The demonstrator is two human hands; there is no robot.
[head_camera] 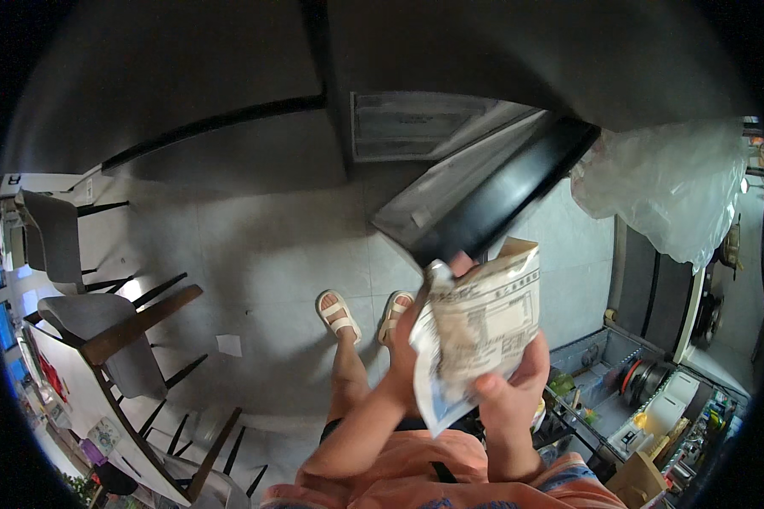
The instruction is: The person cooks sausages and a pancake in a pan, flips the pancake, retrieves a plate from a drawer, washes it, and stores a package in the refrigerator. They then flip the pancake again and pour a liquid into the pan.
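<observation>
A printed plastic food packet (484, 318), pale with blue at its lower corner, is held in front of my body between both hands. My left hand (410, 337) grips its left side and is partly hidden behind it. My right hand (519, 375) holds the lower right side, the thumb on the printed face. Beyond the packet a lower refrigerator door (484, 197) stands ajar, its dark outer face towards me. Inside the opening shows a clear drawer front (420, 124). What the packet contains cannot be seen.
A translucent plastic bag (668, 184) hangs at the right. Below it a sink (586, 356) holds several things, with pans and containers (668, 394) alongside. Grey chairs (127, 343) and a white table (76, 407) stand at the left. A white paper piece (229, 345) lies on the tiled floor.
</observation>
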